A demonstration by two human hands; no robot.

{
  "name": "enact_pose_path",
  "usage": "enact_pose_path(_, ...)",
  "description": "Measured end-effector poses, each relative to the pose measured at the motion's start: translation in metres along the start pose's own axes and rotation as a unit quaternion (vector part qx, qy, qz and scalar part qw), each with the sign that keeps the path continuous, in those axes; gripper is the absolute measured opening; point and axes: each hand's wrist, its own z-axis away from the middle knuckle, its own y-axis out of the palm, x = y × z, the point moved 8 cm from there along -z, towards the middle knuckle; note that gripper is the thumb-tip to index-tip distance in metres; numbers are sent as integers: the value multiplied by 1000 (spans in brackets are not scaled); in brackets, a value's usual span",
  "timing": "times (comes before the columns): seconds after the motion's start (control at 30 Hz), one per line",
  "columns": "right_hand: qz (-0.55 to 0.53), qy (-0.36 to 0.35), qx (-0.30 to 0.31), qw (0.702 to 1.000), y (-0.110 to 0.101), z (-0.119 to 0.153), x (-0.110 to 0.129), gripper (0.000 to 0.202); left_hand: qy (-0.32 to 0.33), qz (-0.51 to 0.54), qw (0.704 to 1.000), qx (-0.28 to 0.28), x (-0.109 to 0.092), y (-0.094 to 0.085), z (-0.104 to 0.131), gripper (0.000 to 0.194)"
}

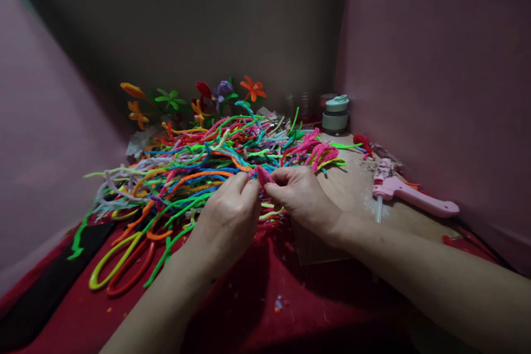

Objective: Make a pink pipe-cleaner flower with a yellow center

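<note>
Between the fingertips of both hands is a pink pipe cleaner [261, 173], bent into a small pointed loop. My left hand [232, 213] pinches it from the left, with the fingers curled in. From the right, my right hand [305, 199] pinches it between thumb and forefinger. Part of the piece is hidden by the fingers. Just behind the hands spreads a big tangled heap of coloured pipe cleaners [194, 149]. Several shaped pink pipe-cleaner pieces [317, 149] lie at the heap's right end.
A pink glue gun [423, 197] with a clear stick rests on a board [348, 177] at the right. Behind stand a lidded jar [336, 116] and pipe-cleaner flowers [253, 88]. Scissors with yellow and red handles [130, 282] lie at left on red cloth [232, 310].
</note>
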Motion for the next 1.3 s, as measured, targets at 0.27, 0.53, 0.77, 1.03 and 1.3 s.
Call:
enact_pose_path(0.27,28,-25,-7,999,0,2,7,23,-20,-54,998,5,-8,-4,1,15)
enact_pose_path(0.53,52,-44,-8,998,0,2,10,25,-11,-54,998,20,-13,1,2,15)
enact_pose_path(0.77,-67,72,45,994,6,0,-6,16,-7,19,1000,-10,-7,2,2,16)
enact_pose_path(1.03,-171,101,77,977,12,0,-6,11,13,123,992,-39,1,-3,4,11)
enact_pose_path(1.3,-213,125,26,969,2,-5,-9,14,-178,363,911,-84,45,-12,-3,24)
